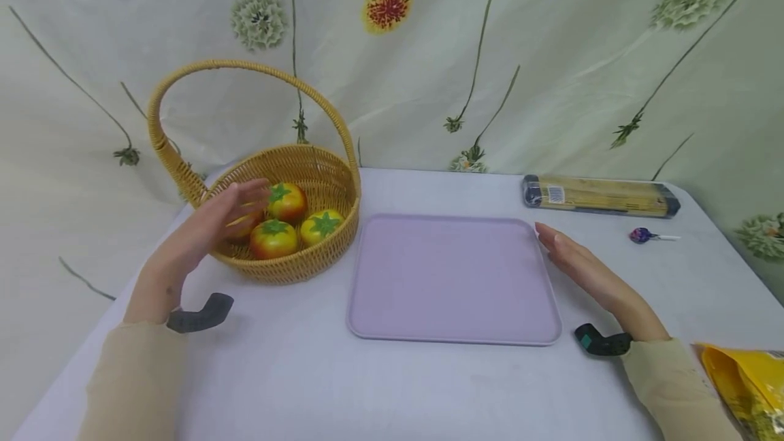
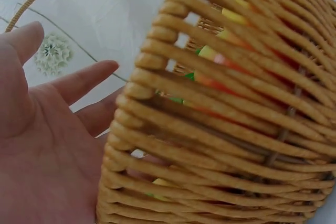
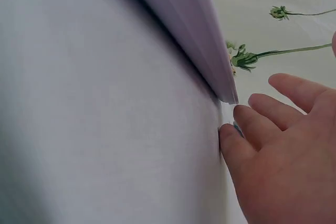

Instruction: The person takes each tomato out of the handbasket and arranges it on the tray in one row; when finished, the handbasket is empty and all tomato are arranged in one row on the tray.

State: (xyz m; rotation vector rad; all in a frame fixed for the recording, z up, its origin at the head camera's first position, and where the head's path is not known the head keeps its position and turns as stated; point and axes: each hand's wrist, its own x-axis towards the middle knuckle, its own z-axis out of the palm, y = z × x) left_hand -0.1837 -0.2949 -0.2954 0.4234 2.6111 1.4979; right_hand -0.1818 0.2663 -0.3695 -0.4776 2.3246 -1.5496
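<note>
Your right hand, its fingers extended, is just beside the corner of the lilac tray on the white surface; behind, you see a cloth printed with green-stemmed flowers.

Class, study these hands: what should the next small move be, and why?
Probably, the left hand should curl its fingers gently round a fruit. It reaches over the rim of the basket, palm open and fingers extended close to the fruit, while the right hand is over by the tray, farther away.
</note>
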